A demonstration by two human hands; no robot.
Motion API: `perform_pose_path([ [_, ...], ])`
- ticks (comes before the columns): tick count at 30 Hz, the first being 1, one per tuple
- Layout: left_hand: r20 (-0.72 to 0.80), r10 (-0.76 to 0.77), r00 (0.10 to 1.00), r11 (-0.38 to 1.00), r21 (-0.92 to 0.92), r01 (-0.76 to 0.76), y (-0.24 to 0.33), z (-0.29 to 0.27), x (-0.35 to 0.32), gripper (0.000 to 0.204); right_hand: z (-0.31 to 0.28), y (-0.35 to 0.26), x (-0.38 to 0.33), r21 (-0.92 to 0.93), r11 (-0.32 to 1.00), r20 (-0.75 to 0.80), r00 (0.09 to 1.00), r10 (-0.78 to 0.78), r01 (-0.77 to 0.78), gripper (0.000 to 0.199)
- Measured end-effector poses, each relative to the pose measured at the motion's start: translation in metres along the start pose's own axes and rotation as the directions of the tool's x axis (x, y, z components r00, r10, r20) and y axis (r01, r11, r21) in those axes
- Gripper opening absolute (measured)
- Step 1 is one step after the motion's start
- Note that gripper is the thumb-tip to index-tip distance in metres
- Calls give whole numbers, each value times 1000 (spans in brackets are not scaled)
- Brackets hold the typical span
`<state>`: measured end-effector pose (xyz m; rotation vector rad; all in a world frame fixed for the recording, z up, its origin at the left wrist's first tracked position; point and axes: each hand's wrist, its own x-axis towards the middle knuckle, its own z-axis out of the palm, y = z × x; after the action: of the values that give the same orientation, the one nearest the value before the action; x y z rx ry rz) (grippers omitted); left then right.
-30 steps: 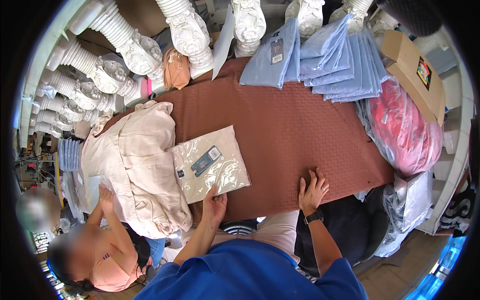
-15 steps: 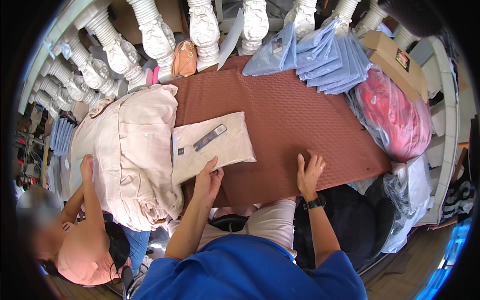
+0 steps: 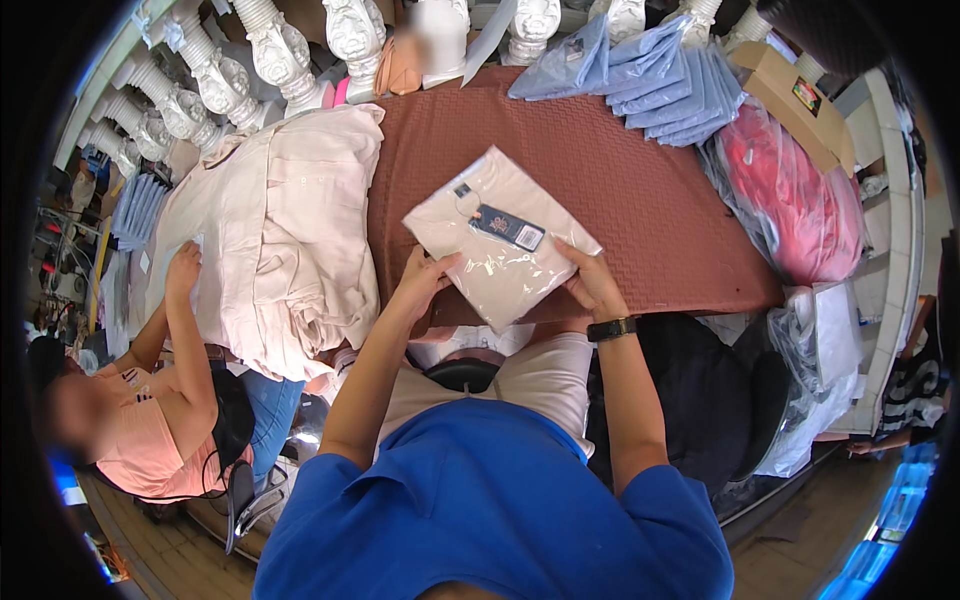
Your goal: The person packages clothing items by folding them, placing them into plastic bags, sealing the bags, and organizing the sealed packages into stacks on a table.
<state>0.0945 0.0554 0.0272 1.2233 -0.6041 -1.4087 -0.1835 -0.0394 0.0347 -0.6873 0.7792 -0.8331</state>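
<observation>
At centre frame, our left hand (image 3: 430, 275) and right hand (image 3: 594, 282) pinch the edges of a beige folded garment in clear plastic (image 3: 487, 262), seemingly bagged and tagged; the rumpled cream cloth pile (image 3: 300, 215) at left looks unbagged.

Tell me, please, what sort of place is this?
Probably a garment-packing workspace: a bagged beige garment, a heap of beige clothing, and bagged blue garments at the far edge of the brown-covered table.

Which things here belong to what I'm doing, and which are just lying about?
In use:
- bagged beige garment, held by left hand and right hand
- possibly the beige cloth pile

Seemingly lying about:
- blue bagged garments
- red bagged bundle
- cardboard box
- brown pouch
</observation>
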Motion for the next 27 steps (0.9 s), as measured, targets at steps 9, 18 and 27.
perform_pose_path([
  [9,112,123,986,989,-96,-112,5,33,16,47,25,-18,-41,-152,959,-131,957,-260,240,44],
  [18,139,616,776,233,908,-347,2,57,65,59,78,-204,20,-495,395,-90,407,-909,774,34],
  [27,93,622,777,-11,994,-110,-20,52,59,65,107,-244,234,-820,102,-66,83,-994,564,51],
])
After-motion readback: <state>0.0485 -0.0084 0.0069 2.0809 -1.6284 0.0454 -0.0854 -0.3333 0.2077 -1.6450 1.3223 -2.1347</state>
